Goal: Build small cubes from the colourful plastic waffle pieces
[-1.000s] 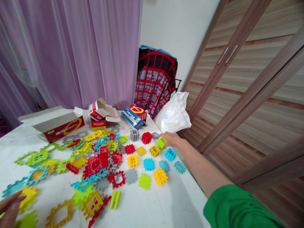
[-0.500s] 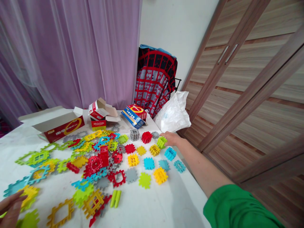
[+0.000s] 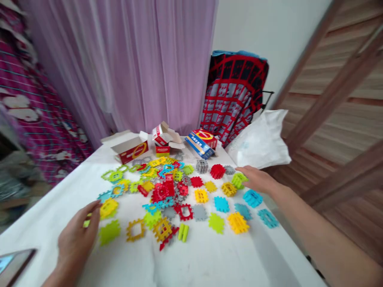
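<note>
"Much more of the left hand (image 3: pixel 76 233) is shown now. How was that brought about?"

"The view has been swung leftward. A checked magenta cloth (image 3: pixel 18 119) has been brought in at one side, and a device with a lit screen (image 3: pixel 14 265) at the near corner. The toothed plastic pieces (image 3: pixel 196 182) seem to have been left in the same layout."

"So what is meant for the work?"

"No transfer of a piece can be made out; both hands' positions are simply shown more plainly."

"Is anything gripped on the left?"

"That cannot be told. Fingertips and thumb are held close together, just beside a yellow piece (image 3: pixel 108 208). Some lime green is seen between them, but whether it is pinched or merely lies beyond is unclear. A solid lime-green square (image 3: pixel 109 232) is laid nearby."

"And on the right?"

"The right hand (image 3: pixel 255 178) is stretched over the table's right side, behind a lime-green stack (image 3: pixel 239 180), with a grey piece (image 3: pixel 229 170) near its fingertips. Neither contact nor a clasp can be confirmed."

"Where are most pieces found?"

"Between the hands: heaped loosely towards the left, spaced out towards the right, with an open red carton (image 3: pixel 133 151) set behind the heap."
</note>
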### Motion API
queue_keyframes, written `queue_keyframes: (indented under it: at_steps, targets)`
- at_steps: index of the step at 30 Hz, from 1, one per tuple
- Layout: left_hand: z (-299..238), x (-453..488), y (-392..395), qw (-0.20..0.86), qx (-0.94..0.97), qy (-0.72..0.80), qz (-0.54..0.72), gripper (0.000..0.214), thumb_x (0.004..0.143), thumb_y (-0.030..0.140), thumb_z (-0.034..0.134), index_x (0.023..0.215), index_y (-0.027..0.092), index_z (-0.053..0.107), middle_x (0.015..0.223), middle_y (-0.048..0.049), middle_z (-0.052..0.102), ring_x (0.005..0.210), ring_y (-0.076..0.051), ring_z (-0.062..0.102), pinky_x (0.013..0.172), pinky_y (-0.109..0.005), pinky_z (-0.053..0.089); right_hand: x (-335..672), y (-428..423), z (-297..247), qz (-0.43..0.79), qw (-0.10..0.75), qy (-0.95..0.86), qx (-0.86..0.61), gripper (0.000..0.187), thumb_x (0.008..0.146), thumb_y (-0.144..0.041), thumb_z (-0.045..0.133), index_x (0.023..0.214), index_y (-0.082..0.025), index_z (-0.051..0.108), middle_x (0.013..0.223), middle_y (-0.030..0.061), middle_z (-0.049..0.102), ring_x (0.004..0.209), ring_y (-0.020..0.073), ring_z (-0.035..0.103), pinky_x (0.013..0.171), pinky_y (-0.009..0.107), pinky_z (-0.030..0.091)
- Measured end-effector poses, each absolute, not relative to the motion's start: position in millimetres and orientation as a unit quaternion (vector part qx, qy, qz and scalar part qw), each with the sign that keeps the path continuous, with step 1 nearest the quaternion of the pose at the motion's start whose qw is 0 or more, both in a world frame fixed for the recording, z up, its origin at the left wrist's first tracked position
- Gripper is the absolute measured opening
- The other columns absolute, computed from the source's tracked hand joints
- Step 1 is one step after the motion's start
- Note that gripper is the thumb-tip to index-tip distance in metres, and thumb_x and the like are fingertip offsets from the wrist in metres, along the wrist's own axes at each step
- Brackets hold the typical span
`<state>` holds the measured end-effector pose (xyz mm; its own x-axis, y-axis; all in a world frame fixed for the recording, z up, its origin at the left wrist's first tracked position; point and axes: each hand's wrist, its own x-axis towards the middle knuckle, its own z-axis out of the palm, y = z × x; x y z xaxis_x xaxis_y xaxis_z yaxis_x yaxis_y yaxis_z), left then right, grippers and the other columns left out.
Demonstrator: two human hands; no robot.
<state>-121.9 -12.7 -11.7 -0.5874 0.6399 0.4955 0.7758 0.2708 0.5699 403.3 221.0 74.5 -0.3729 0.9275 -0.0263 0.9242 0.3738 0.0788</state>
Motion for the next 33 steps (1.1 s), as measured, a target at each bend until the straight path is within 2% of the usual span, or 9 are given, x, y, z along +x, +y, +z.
queue_keyframes:
  at_steps: [3, 6, 9, 13, 17, 21, 25, 29, 33]
  targets:
    - [-4, -134, -17, 0.053, -0.442, -0.819, -0.362, 0.034, 0.083, 0.044, 0.046, 0.101, 0.026, 0.068, 0.096, -0.0013, 0.077, 0.075, -0.019, 0.069, 0.064, -0.028, 0.053, 386, 208, 60, 0.011, -0.041, 0.864, 0.502, 0.054, 0.080, -0.025, 0.055, 0.133, -0.023, 0.056, 0.133, 0.0105, 0.058, 0.122, 0.0262, 0.056, 0.104, 0.039, 0.043]
    - [-1, -144, -23, 0.025, -0.457, -0.837, -0.300, 0.037, 0.081, 0.044, 0.044, 0.098, 0.025, 0.071, 0.094, -0.0035, 0.077, 0.076, -0.020, 0.068, 0.070, -0.030, 0.052, 359, 185, 48, -0.006, -0.076, 0.885, 0.459, 0.050, 0.082, -0.029, 0.051, 0.131, -0.024, 0.058, 0.134, 0.0101, 0.058, 0.122, 0.0265, 0.056, 0.105, 0.043, 0.044]
    - [-2, -154, -31, -0.004, -0.463, -0.854, -0.237, 0.040, 0.083, 0.046, 0.044, 0.103, 0.025, 0.071, 0.102, -0.0050, 0.075, 0.080, -0.021, 0.069, 0.075, -0.031, 0.051, 332, 158, 41, -0.019, -0.091, 0.898, 0.431, 0.047, 0.083, -0.031, 0.050, 0.129, -0.024, 0.061, 0.135, 0.0108, 0.058, 0.124, 0.0271, 0.055, 0.105, 0.043, 0.044]
    - [-5, -163, -39, 0.009, -0.485, -0.859, -0.164, 0.047, 0.082, 0.047, 0.050, 0.117, 0.020, 0.067, 0.117, -0.0112, 0.070, 0.101, -0.027, 0.066, 0.090, -0.036, 0.047, 306, 130, 37, -0.033, -0.087, 0.909, 0.406, 0.044, 0.085, -0.032, 0.048, 0.125, -0.025, 0.064, 0.134, 0.0101, 0.059, 0.122, 0.0263, 0.057, 0.105, 0.042, 0.045]
    - [-7, -162, -37, 0.009, -0.506, -0.856, -0.109, 0.048, 0.082, 0.049, 0.053, 0.117, 0.019, 0.067, 0.114, -0.0130, 0.070, 0.103, -0.030, 0.064, 0.091, -0.038, 0.045, 290, 111, 35, -0.044, -0.083, 0.913, 0.396, 0.043, 0.086, -0.032, 0.047, 0.124, -0.024, 0.066, 0.137, 0.0103, 0.057, 0.124, 0.0266, 0.055, 0.105, 0.042, 0.045]
    - [-6, -155, -32, 0.009, -0.496, -0.860, -0.121, 0.045, 0.083, 0.044, 0.053, 0.117, 0.018, 0.066, 0.107, -0.0123, 0.072, 0.100, -0.029, 0.065, 0.087, -0.037, 0.047, 275, 95, 38, -0.056, -0.086, 0.915, 0.390, 0.042, 0.085, -0.029, 0.048, 0.123, -0.025, 0.066, 0.137, 0.0091, 0.057, 0.125, 0.0247, 0.055, 0.105, 0.040, 0.045]
    - [-1, -153, -34, 0.025, -0.470, -0.871, -0.142, 0.049, 0.083, 0.039, 0.054, 0.127, 0.016, 0.059, 0.112, -0.0122, 0.071, 0.104, -0.029, 0.064, 0.088, -0.037, 0.047, 264, 77, 44, -0.072, -0.085, 0.913, 0.392, 0.041, 0.085, -0.028, 0.049, 0.122, -0.026, 0.066, 0.137, 0.0091, 0.057, 0.124, 0.0244, 0.055, 0.105, 0.038, 0.045]
    - [12, -159, -38, 0.113, -0.434, -0.874, -0.188, 0.055, 0.087, 0.034, 0.049, 0.137, 0.010, 0.049, 0.122, -0.0182, 0.065, 0.109, -0.032, 0.060, 0.093, -0.043, 0.046, 260, 63, 41, -0.096, -0.084, 0.911, 0.393, 0.041, 0.085, -0.027, 0.048, 0.122, -0.027, 0.066, 0.137, 0.0078, 0.058, 0.124, 0.0239, 0.055, 0.104, 0.037, 0.046]
    - [20, -157, -36, 0.176, -0.448, -0.824, -0.297, 0.051, 0.086, 0.033, 0.051, 0.133, 0.013, 0.052, 0.120, -0.0167, 0.065, 0.107, -0.031, 0.061, 0.093, -0.044, 0.048, 258, 55, 36, -0.113, -0.088, 0.912, 0.383, 0.041, 0.085, -0.025, 0.049, 0.121, -0.026, 0.067, 0.135, 0.0079, 0.058, 0.122, 0.0232, 0.057, 0.103, 0.036, 0.046]
